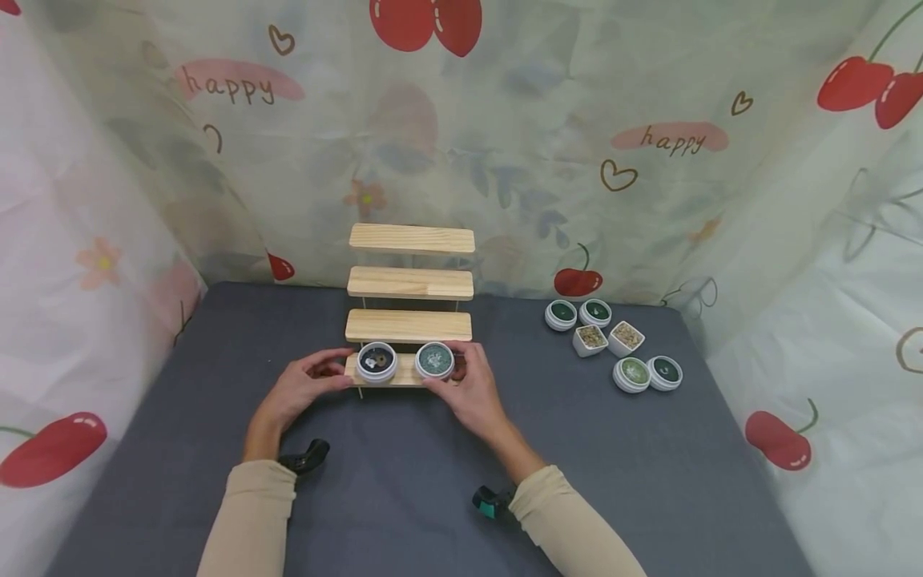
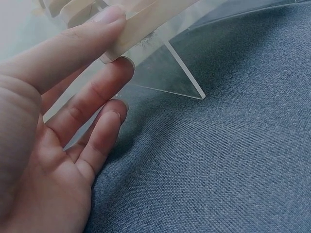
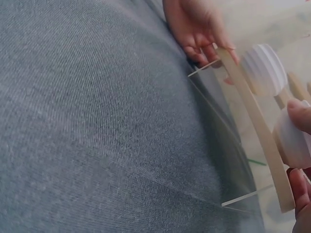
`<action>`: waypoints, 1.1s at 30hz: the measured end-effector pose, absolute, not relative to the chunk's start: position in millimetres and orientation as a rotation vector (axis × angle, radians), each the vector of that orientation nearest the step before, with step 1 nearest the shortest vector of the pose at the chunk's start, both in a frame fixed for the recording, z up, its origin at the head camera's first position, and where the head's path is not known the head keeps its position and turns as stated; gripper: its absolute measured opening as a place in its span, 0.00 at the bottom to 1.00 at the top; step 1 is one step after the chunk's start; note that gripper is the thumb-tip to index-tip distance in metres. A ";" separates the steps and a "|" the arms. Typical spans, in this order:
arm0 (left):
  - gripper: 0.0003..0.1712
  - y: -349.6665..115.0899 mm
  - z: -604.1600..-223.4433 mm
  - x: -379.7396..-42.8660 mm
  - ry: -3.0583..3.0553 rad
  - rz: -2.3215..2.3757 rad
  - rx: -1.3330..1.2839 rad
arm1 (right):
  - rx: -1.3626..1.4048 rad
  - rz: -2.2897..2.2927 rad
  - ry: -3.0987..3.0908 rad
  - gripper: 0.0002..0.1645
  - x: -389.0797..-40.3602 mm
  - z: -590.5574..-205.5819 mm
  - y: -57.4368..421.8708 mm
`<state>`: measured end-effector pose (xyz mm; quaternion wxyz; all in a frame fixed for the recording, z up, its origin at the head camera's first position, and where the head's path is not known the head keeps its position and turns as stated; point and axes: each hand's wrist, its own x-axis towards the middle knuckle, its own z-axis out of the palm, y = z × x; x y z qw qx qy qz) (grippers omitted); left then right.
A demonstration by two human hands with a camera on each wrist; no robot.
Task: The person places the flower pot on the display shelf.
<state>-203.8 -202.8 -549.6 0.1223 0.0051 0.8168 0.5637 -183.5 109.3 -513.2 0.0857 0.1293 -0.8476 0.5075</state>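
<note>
Left grip (image 1: 296, 390) pinches the bottom shelf (image 1: 405, 371), right grip (image 1: 473, 393) a jar (image 3: 290, 141) whose green top (image 1: 435, 360) only head view shows.

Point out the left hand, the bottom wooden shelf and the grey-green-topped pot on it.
Left hand (image 1: 296, 391): head view, on the back of the hand.
Bottom wooden shelf (image 1: 406, 371): head view, on bare wood between two pots.
Grey-green-topped pot (image 1: 435, 360): head view, mid-top.

Ahead of me: pale, creased cloth backdrop (image 1: 505, 96), printed with red cherries (image 1: 425, 22), brown outline hearts and "happy" on pink ovals. Whitish printed cloth side walls (image 1: 65, 336) flank me. Below, dark blue-grey woven cloth (image 1: 404, 489) covers the worktop. Light soft.
</note>
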 end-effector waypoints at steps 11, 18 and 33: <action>0.43 -203.4 -547.2 -203.8 2.376 1.652 -0.006 | 0.344 1.515 -2.584 0.42 -183.4 -516.2 107.1; 0.41 -205.4 -547.2 -205.5 2.382 1.642 -0.007 | 0.318 1.492 -2.610 0.43 -185.6 -515.4 105.0; 0.39 -203.3 -551.1 -204.3 2.372 1.666 -0.003 | 0.250 1.724 -2.622 0.40 -183.8 -499.3 118.2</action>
